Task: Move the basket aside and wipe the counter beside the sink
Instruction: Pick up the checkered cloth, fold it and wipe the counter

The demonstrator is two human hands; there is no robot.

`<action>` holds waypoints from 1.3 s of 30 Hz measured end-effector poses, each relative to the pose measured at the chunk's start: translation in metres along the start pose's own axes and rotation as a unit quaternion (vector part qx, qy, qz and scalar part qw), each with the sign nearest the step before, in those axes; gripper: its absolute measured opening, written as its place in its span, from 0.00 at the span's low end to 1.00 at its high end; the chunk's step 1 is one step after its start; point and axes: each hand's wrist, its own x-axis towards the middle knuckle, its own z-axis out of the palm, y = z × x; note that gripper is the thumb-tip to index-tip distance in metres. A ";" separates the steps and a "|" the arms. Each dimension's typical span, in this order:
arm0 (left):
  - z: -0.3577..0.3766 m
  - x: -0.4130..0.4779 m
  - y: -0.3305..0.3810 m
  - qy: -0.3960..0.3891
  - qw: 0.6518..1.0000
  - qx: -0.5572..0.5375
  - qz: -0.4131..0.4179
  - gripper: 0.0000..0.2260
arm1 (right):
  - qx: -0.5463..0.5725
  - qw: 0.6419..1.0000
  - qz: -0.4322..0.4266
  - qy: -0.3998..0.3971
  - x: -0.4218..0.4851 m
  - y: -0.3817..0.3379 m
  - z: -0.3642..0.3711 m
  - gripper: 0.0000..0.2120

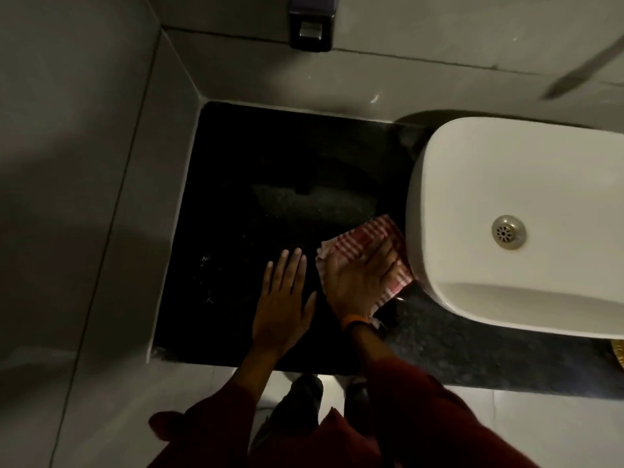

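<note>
The black stone counter point(256, 170) lies left of the white sink point(499, 170). A red-and-white checked cloth point(358, 236) lies on the counter, tight against the sink's left wall. My right hand point(358, 282) presses flat on the cloth, fingers pointing toward the sink and an orange band on the wrist. My left hand point(282, 305) rests palm down on the bare counter just left of it, holding nothing. A golden woven sliver at the right frame edge point(619, 354) may be the basket; most of it is out of view.
Grey tiled walls enclose the counter on the left and at the back. A dark soap dispenser point(311, 27) hangs on the back wall. A blurred metal tap point(584, 72) reaches in from the upper right. The sink's drain point(508, 232) is uncovered. My feet stand below the counter's front edge.
</note>
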 end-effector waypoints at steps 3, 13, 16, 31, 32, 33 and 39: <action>-0.003 -0.001 -0.001 0.008 1.000 -0.012 0.000 0.31 | -0.040 0.995 -0.085 -0.013 0.026 -0.013 0.000 0.47; -0.001 -0.001 -0.001 0.017 1.000 -0.025 0.006 0.31 | -0.096 0.880 -0.454 -0.099 0.091 -0.055 -0.001 0.47; 0.000 -0.002 -0.001 0.041 0.998 -0.042 0.006 0.30 | -0.106 0.855 -0.499 -0.094 0.099 -0.061 0.000 0.47; -0.064 0.124 0.014 0.099 0.985 0.004 0.139 0.24 | -0.042 0.972 -0.229 -0.025 -0.047 0.061 -0.005 0.50; -0.061 0.143 0.015 0.065 0.985 0.031 0.157 0.25 | -0.061 0.971 -0.228 -0.032 -0.050 0.063 -0.003 0.51; -0.053 0.155 0.013 0.027 0.984 0.056 0.167 0.28 | -0.074 0.970 -0.229 -0.034 -0.051 0.064 -0.002 0.51; -0.028 0.152 -0.011 0.031 0.999 0.033 0.029 0.35 | -0.082 0.969 -0.232 -0.032 -0.050 0.059 -0.003 0.51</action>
